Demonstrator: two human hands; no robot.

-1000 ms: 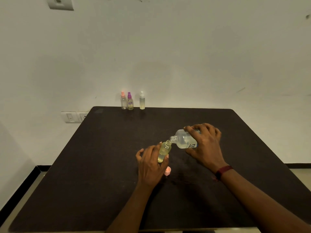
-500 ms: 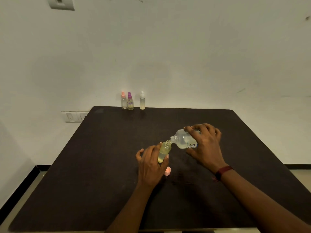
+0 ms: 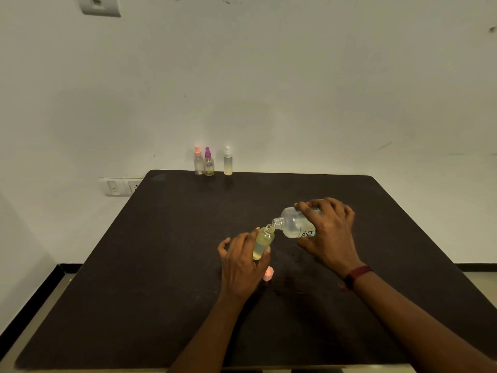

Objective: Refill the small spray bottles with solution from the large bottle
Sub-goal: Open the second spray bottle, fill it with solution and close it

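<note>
Nothing is shifting: your right hand (image 3: 329, 234) is gripping the pouring large bottle (image 3: 293, 224), your left hand (image 3: 239, 265) the small bottle (image 3: 263, 241). Three capped bottles (image 3: 209, 166) are probably waiting, eleven o'clock.

1 head-worn wide-angle view, forward and down, close over table (image 3: 150, 278)

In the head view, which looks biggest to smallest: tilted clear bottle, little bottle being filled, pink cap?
large clear bottle
small open bottle
pink cap
All sit similarly near the camera, so the order seems safe.
</note>
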